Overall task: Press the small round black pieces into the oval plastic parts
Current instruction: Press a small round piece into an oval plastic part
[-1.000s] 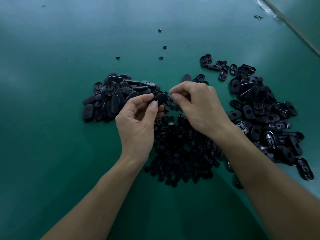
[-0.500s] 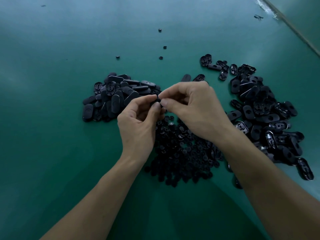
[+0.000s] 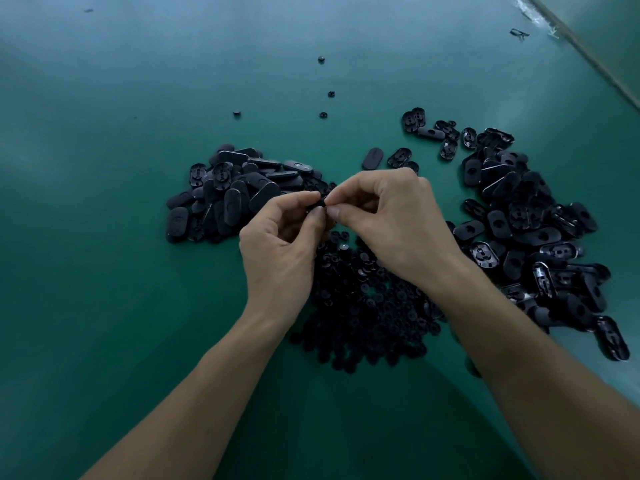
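Three heaps frame your work in the head view, and each sits where a hand wants it. The small round black pieces (image 3: pixel 367 306) lie heaped straight below your wrists on the green table (image 3: pixel 104 271). One pile of oval parts (image 3: pixel 235 188) sits to your left and a bigger, looser pile (image 3: pixel 526 230) to your right. The right pile shows open holes and hollow undersides, so I'd judge it the feed stock. The left pile lies mostly smooth side up and may be the finished lot — a guess, since no fitted piece is plain at this size.

Your left hand (image 3: pixel 280 251) is up over the heaps, thumb and curled fingers pinching a dark oval part (image 3: pixel 322 202); only a sliver of it shows between the fingertips. Holding it in the air probably lets the fingers behind it back up the push. Your right hand (image 3: pixel 398 223) meets it from the other side, thumb and forefinger nipped onto that same part, the other fingers tucked in. Whether a round piece sits under those tips is hidden. I'd read this as the press itself, with a great many left to do. A few stray round pieces (image 3: pixel 331 94) lie well apart, farther up the table — out of the way.
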A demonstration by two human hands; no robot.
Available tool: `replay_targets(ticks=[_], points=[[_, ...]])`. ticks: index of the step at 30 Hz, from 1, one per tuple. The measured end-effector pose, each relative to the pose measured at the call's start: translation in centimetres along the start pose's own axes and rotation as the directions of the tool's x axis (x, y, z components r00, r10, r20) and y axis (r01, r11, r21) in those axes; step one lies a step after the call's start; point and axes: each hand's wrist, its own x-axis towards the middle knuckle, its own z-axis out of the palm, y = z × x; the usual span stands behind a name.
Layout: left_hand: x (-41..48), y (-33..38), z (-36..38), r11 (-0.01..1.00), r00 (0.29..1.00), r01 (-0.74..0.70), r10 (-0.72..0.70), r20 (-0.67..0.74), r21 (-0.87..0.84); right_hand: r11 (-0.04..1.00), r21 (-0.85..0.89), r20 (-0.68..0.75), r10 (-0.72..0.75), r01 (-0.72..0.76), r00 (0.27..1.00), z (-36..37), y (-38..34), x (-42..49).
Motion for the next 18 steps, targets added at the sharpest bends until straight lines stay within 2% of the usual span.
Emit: replay_targets(ticks=[18], points=[[-0.13,0.21,0.02,1.0,0.999,-0.003,0.002,0.038,0.017,0.998,-0.018,0.035,0.052,-0.052,0.998,0.05,-0.24,0.1]])
